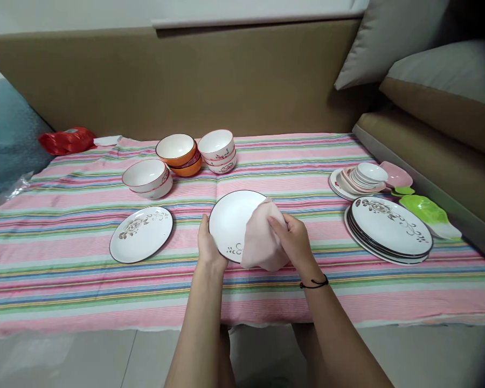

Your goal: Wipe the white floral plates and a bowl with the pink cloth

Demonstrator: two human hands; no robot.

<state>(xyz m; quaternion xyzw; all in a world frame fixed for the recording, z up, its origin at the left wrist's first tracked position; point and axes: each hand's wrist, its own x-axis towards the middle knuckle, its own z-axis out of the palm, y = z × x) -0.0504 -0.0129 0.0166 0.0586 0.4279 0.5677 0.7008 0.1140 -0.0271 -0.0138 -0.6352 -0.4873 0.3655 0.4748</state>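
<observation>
A white plate with a dark rim (231, 218) is tilted up above the striped cloth in front of me. My left hand (209, 245) grips its left edge, fingers wrapped behind it. Against the plate's right half, my right hand (294, 238) presses a pale pink cloth (262, 242), fingers closed on the fabric. The cloth hides the plate's right edge.
A matching plate (141, 234) lies to the left. Stacked bowls (147, 178), orange ones (178, 153) and white ones (218, 150) stand behind. A plate stack (390, 229), small dishes (366, 178) and a green leaf dish (428, 214) sit right. A red bag (67, 140) lies far left.
</observation>
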